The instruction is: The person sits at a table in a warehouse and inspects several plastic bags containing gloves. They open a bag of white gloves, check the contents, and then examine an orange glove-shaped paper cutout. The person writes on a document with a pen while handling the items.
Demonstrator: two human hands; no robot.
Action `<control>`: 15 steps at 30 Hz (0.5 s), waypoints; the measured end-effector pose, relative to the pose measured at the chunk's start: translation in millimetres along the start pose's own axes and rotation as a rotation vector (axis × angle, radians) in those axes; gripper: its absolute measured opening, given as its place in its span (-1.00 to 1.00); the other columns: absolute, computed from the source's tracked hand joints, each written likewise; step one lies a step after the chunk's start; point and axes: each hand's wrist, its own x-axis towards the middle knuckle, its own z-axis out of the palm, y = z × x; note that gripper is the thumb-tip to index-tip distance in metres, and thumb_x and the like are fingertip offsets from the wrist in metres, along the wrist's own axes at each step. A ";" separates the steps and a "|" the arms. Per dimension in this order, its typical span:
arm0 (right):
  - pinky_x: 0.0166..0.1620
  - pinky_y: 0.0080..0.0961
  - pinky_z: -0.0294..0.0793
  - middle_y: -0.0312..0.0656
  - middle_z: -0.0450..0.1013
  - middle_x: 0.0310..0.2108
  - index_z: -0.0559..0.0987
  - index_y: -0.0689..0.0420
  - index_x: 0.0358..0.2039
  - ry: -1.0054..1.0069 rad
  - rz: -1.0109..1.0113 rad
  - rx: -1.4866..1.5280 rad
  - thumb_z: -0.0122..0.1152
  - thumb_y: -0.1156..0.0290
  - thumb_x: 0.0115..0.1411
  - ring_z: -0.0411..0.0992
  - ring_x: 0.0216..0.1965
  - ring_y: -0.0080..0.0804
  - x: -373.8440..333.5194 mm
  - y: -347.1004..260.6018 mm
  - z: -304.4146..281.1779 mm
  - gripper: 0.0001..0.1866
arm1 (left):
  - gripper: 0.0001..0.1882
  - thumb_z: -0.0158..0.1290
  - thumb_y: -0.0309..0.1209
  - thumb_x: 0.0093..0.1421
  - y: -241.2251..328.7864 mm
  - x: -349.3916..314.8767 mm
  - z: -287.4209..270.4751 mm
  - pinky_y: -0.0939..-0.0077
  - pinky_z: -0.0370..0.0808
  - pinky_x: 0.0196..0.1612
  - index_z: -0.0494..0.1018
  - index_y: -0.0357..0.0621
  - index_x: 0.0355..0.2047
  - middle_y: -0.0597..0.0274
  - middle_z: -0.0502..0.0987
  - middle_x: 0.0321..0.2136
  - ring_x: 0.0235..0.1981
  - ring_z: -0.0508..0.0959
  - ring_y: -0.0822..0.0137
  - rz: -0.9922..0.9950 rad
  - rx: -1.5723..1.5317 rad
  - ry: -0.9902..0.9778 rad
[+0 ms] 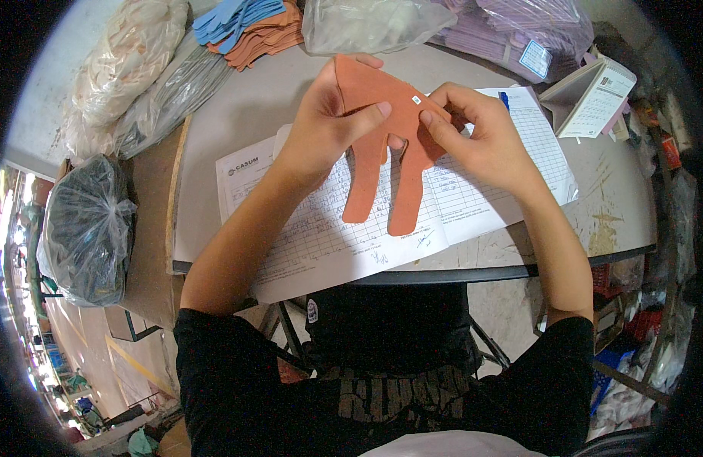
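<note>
L hand (321, 126) + R hand (481, 137): both grips pinched on 1 orange cutout (382, 145), over 1 form sheet (321, 244).

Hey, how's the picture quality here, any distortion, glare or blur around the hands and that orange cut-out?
Head view: fisheye bends the grey table edge and darkens the corners; daylight glares at far left; the left hand, right hand and orange leg-shaped leather cut-out are sharp, evenly lit, with soft shadows.
</note>
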 end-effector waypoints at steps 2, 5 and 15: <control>-0.33 -0.64 0.38 -0.37 0.49 -0.48 0.57 0.23 -0.29 0.023 -0.018 -0.023 0.19 0.36 0.40 0.39 -0.44 -0.68 0.3 -0.2 0.7 -0.80 | -0.41 0.17 -0.58 0.26 -0.7 0.2 -0.4 0.35 0.58 0.08 0.22 -0.18 0.26 0.12 0.55 -0.04 -0.01 0.60 0.30 0.020 0.026 0.011; -0.44 -0.61 0.43 -0.31 0.50 -0.57 0.53 0.27 -0.37 0.075 -0.073 0.042 0.19 0.38 0.38 0.41 -0.52 -0.67 1.9 0.1 2.9 -0.77 | -0.40 0.19 -0.58 0.26 -4.3 1.5 -0.3 0.40 0.58 0.07 0.21 -0.21 0.25 0.12 0.56 -0.04 -0.02 0.61 0.33 0.057 0.057 0.023; -0.32 -0.58 0.42 -0.30 0.47 -0.43 0.43 0.20 -0.04 0.076 -0.025 0.050 0.20 0.43 0.38 0.42 -0.40 -0.62 0.5 3.3 2.3 -0.78 | -0.43 0.16 -0.59 0.28 -9.9 3.9 -3.9 0.28 0.71 -0.09 0.21 -0.22 0.24 0.05 0.55 -0.03 -0.08 0.66 0.22 -0.014 0.069 0.098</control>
